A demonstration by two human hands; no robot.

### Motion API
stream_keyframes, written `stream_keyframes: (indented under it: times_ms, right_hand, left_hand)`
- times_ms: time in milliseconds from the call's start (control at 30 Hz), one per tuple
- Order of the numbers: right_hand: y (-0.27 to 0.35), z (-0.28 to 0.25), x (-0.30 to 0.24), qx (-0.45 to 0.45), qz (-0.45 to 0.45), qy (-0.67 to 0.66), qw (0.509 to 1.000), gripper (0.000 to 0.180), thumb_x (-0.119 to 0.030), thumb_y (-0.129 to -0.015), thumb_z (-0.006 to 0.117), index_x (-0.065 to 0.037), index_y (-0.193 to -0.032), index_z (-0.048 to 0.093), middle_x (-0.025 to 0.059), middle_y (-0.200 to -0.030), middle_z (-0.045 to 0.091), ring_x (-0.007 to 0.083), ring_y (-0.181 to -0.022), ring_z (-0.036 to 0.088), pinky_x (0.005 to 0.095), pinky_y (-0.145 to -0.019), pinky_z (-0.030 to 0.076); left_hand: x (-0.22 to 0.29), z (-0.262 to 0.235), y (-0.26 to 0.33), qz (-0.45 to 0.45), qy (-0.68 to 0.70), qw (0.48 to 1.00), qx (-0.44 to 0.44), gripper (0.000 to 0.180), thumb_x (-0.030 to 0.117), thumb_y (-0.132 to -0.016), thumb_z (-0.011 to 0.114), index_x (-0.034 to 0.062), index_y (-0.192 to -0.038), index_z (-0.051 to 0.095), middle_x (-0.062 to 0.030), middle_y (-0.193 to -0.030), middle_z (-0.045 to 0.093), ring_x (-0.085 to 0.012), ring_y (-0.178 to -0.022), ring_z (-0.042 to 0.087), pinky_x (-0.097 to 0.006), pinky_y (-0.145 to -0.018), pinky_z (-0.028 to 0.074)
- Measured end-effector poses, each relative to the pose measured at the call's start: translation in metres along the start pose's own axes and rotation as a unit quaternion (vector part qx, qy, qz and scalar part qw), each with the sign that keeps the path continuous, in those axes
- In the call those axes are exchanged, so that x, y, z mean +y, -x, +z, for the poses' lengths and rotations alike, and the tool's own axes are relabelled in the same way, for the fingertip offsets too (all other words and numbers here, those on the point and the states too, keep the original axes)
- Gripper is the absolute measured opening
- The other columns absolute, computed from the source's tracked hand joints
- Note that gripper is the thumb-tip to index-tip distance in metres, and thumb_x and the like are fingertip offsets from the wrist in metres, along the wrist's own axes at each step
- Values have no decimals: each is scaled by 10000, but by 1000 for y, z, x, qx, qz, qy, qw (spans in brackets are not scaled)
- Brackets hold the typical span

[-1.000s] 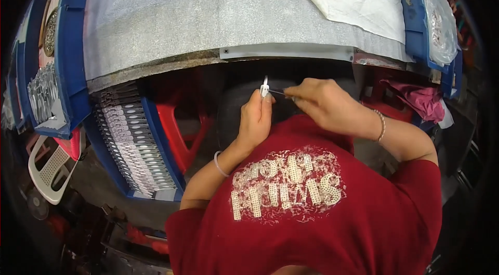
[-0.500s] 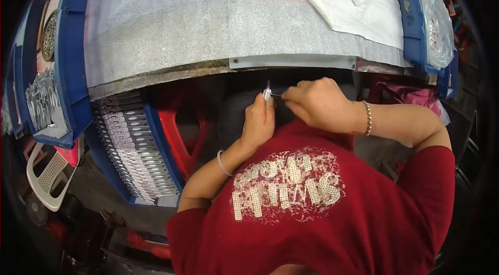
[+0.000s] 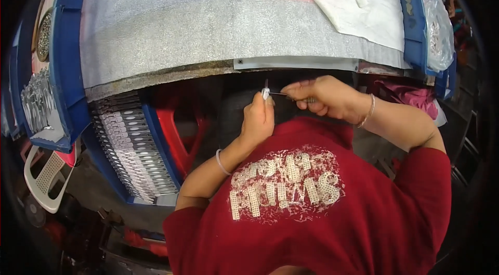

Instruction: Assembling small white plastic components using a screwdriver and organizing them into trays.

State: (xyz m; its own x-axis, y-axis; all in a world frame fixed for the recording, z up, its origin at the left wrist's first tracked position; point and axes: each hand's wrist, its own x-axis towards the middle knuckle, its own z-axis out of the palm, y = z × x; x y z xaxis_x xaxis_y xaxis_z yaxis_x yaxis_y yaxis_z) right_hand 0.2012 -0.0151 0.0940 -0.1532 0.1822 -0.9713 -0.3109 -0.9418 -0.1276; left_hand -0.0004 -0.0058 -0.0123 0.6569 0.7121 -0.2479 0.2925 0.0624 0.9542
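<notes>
Just below the table's front edge, my left hand (image 3: 258, 119) pinches a small white piece (image 3: 265, 93) upright between thumb and fingers. A thin dark tip sticks up from its top. My right hand (image 3: 332, 99) grips a thin-shafted metal tool (image 3: 277, 93), which looks like a small screwdriver. Its shaft runs sideways to the white piece and seems to touch its right side. The fingers hide most of the tool's handle, and the hold on the piece hides its lower part.
A foam-covered table (image 3: 182, 30) lies ahead, with a white cloth (image 3: 353, 15) at its right. Beside my left arm, a blue bin (image 3: 162, 155) holds rows of white-and-black parts. Blue trays (image 3: 73, 67) flank the table. A red chair (image 3: 174, 129) stands below.
My right hand has rolled over around the tool, so its fingers and part of the handle now show. My left hand and the white piece have hardly moved.
</notes>
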Motion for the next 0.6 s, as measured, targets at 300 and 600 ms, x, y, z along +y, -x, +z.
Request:
stream_keyframes:
  times_ms: [300,600]
  right_hand:
    - [15,9,8,33,-245,443,862,336,-177,-924,578,0,-1209,562,80,-692,616,105,-452,507,233,-408,416]
    - [0,-3,-10,-129,110,-83,982,323,-240,-993,451,-2,-1194,536,126,-730,621,47,-367,351,207,-292,287]
  left_hand:
    - [20,-3,2,-53,55,997,-18,159,91,-965,460,-15,-851,489,-196,-651,560,-384,-586,587,-425,-512,422]
    - [14,1,3,-7,5,1000,12,165,109,-980,453,-5,-865,486,-152,-599,534,-308,-508,559,-387,-460,383]
